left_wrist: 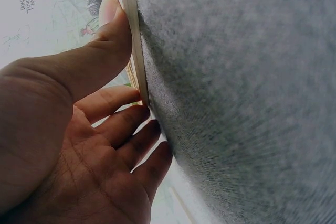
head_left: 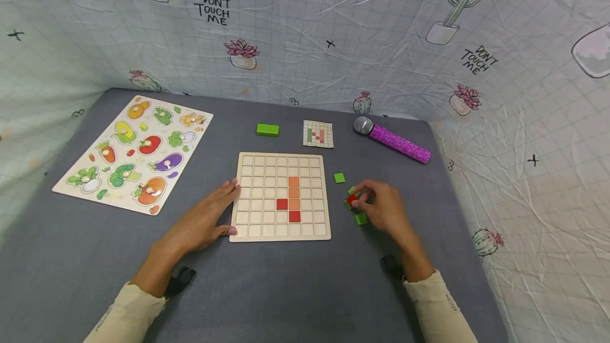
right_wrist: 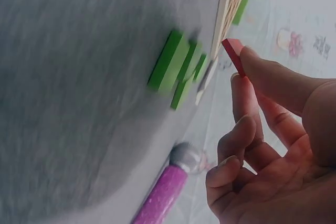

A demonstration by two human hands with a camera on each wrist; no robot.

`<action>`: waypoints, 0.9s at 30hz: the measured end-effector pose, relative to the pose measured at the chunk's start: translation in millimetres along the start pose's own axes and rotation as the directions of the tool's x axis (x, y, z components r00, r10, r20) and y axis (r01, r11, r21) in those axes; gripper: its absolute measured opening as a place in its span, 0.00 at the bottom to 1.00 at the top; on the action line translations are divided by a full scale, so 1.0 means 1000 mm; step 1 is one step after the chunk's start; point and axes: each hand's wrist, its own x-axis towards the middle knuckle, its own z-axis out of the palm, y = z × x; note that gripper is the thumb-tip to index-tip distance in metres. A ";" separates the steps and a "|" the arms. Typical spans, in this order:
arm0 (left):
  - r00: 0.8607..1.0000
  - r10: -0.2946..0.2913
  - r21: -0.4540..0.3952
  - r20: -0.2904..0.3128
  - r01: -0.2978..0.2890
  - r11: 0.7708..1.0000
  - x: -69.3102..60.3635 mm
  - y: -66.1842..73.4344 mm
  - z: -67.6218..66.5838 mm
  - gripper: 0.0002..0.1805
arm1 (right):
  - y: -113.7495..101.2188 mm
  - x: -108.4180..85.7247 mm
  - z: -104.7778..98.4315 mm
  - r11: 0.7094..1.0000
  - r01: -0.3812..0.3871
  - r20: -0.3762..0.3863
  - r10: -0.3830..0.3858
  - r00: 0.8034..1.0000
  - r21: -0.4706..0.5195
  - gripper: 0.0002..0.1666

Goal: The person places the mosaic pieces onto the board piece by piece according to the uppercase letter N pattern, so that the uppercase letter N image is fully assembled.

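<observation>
A wooden grid board (head_left: 257, 216) lies on the grey table, with several orange tiles (head_left: 294, 192) in one column and two red tiles (head_left: 282, 204) in its squares. My left hand (head_left: 209, 221) rests against the board's left edge, thumb and fingers spread along it; the left wrist view shows the thumb (left_wrist: 105, 40) on the rim. Right of the board, my right hand (head_left: 383, 208) pinches a red square tile (right_wrist: 234, 55) between thumb and forefinger. That tile is raised over several loose green tiles (head_left: 360, 219), which the right wrist view shows near the fingers.
Behind the board are a green block (head_left: 268, 130) and a small pattern card (head_left: 318, 134). A purple glitter microphone (head_left: 400, 143) lies at the back right. On the left is a vegetable puzzle board (head_left: 119, 142). A printed cloth (head_left: 305, 30) hangs around the table.
</observation>
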 end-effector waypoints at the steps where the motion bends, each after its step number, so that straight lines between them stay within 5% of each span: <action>1: 1.000 -0.002 0.001 0.000 0.002 1.000 0.000 0.000 0.000 0.52 | -0.003 0.000 0.002 1.000 0.007 0.004 -0.007 1.000 0.005 0.12; 15: 1.000 0.007 0.005 -0.006 -0.007 1.000 -0.001 0.001 0.000 0.52 | -0.043 -0.001 0.033 0.994 0.047 0.080 -0.055 0.995 0.097 0.12; 27: 1.000 -0.004 0.003 -0.001 0.004 1.000 0.000 0.001 0.000 0.52 | -0.081 0.015 0.064 0.980 0.160 0.081 -0.170 0.982 0.116 0.09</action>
